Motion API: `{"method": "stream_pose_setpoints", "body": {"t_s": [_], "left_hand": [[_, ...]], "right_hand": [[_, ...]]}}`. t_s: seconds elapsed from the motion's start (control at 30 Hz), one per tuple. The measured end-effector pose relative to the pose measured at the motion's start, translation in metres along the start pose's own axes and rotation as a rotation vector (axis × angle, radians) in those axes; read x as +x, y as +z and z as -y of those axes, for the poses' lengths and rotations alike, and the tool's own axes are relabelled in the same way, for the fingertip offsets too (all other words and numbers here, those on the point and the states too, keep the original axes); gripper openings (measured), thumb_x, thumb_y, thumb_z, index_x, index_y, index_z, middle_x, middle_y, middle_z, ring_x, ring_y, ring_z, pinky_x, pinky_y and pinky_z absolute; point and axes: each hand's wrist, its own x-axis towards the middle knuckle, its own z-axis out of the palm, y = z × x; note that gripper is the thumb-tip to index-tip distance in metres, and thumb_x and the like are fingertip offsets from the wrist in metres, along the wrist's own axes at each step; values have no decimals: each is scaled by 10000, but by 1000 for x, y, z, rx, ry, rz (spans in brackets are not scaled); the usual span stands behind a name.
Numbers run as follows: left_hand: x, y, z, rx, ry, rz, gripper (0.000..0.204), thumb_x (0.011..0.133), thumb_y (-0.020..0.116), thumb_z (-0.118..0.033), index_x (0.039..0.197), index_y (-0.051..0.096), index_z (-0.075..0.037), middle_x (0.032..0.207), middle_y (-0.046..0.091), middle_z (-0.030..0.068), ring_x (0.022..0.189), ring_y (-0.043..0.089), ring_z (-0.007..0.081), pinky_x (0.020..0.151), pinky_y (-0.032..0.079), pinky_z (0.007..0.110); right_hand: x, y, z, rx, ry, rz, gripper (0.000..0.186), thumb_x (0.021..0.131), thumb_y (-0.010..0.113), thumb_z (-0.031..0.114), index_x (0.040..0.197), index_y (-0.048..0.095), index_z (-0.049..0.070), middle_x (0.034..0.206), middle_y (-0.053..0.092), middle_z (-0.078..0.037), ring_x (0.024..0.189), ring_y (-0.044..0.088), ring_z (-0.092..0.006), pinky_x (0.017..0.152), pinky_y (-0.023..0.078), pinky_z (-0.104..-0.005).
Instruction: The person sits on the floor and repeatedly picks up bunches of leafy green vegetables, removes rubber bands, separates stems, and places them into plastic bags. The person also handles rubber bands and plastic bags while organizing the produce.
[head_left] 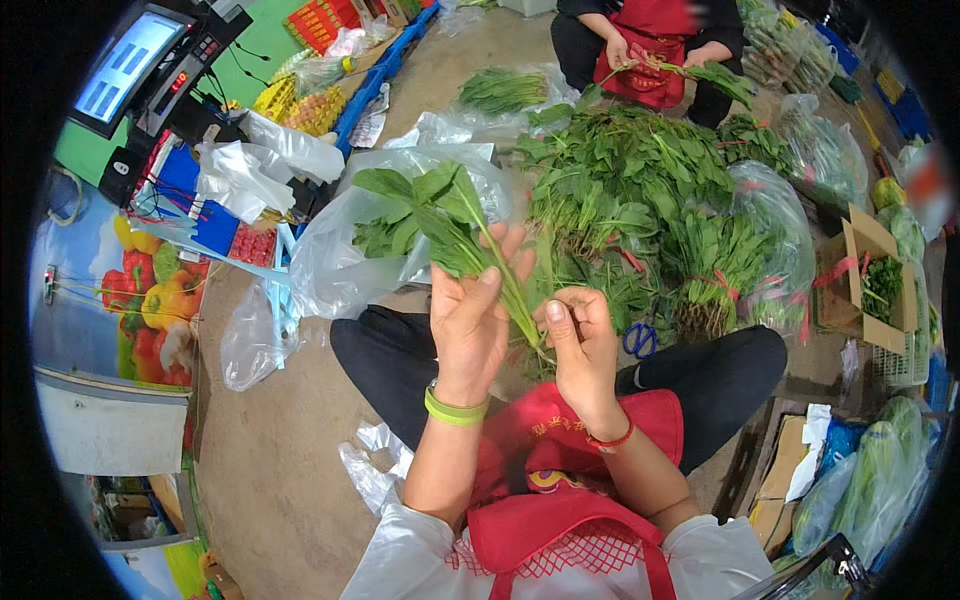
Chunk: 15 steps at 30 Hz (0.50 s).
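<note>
A small bunch of leafy greens (455, 220) leans across my left hand (475, 310), its broad leaves pointing up and to the left. The fingers of that hand curl round the stems, with the thumb over them. My right hand (580, 345) is closed by the root ends, thumb against bent fingers, at the stems' lower tips; exactly what it pinches is partly hidden. Just beyond, a large pile of leafy greens (630, 165) covers the floor, and tied bunches (715, 265) with red bands lie at its right. Blue-handled scissors (640, 341) rest by my right knee.
A clear plastic bag (345, 235) with greens inside lies open at left. Across the pile a person in a red apron (650, 50) handles greens. At right stand a cardboard box (865, 290) and bagged vegetables (875, 475). A scale with a screen (130, 65) is far left.
</note>
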Motion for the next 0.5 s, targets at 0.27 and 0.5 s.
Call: {"method": "stream_pose_setpoints", "body": {"t_s": [0.27,0.5], "left_hand": [[21,-44,3,-354,101,86,393,1001,481,89,1380,478,-13,1356,548,171,1210,586,247,996,551,349],[7,-17,-9,-33,12,-34,478,1002,562,-5,1441,402,-104,1379,557,163,1294,560,323,1078,500,495]], "right_hand": [[-19,-11,-5,153,-320,-248,261,1001,627,73,1238,531,21,996,633,-56,812,577,-78,694,496,-217],[8,-37,-3,-616,-333,-143,206,967,633,52,1170,610,17,1091,617,-95,949,607,-185,824,498,-299]]}}
